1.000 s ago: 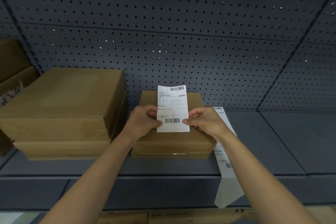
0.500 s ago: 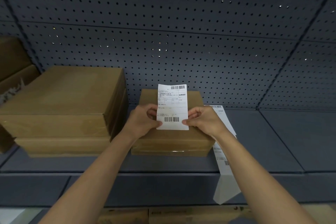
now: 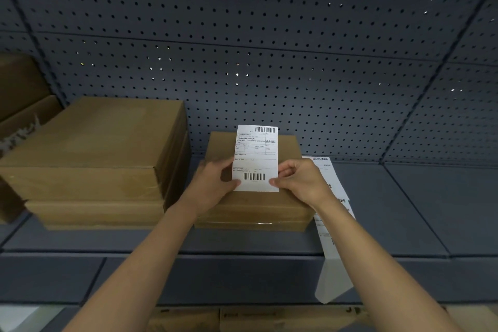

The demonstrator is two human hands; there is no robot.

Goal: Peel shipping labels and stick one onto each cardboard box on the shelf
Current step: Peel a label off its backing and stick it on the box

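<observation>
I have the left hand [image 3: 213, 186] and right hand [image 3: 299, 180] each pinching the shipping label [image 3: 256, 159] upright over the small box [image 3: 256, 205], not yet stuck, while the stacked boxes [image 3: 94, 148] at nine o'clock look unlabelled and the label strip [image 3: 331, 197] lies at three.

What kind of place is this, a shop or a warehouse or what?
Most likely a warehouse or packing stockroom: grey metal shelving backed by pegboard, plain stacked cardboard boxes, and a barcoded shipping label held up for sticking.

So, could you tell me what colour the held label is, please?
White label with black barcodes and print, head view.
</observation>
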